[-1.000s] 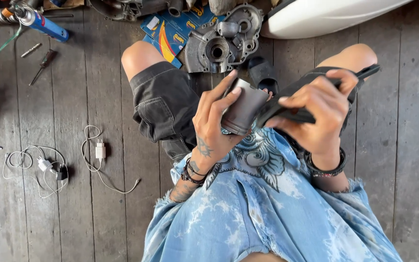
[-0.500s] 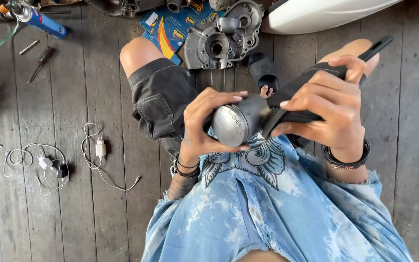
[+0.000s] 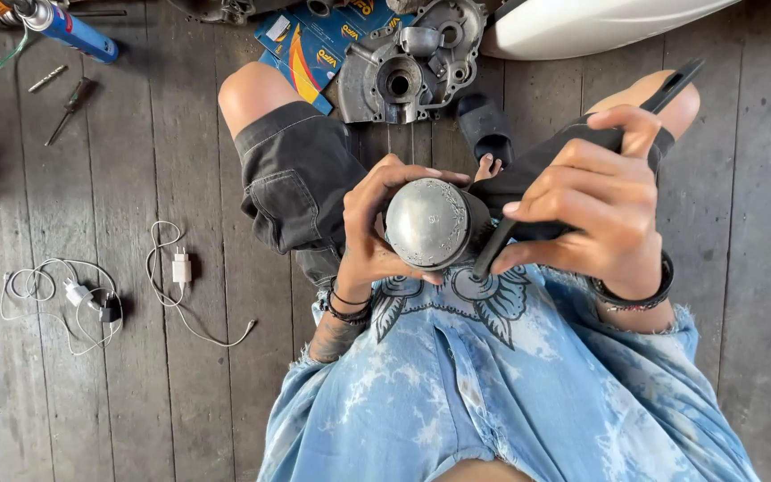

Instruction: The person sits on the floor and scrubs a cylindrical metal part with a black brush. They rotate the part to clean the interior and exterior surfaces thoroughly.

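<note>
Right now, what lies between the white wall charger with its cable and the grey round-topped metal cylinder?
Head view: bare wooden floor, then the black-shorted thigh and left hand gripping the cylinder.

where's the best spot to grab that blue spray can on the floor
Grip the blue spray can around the middle of its round body. It lies on its side on the wooden floor, angled toward the upper left, so come from above with the fingers across its width. Its nozzle end is crowded by metal parts at the picture's edge.
</note>
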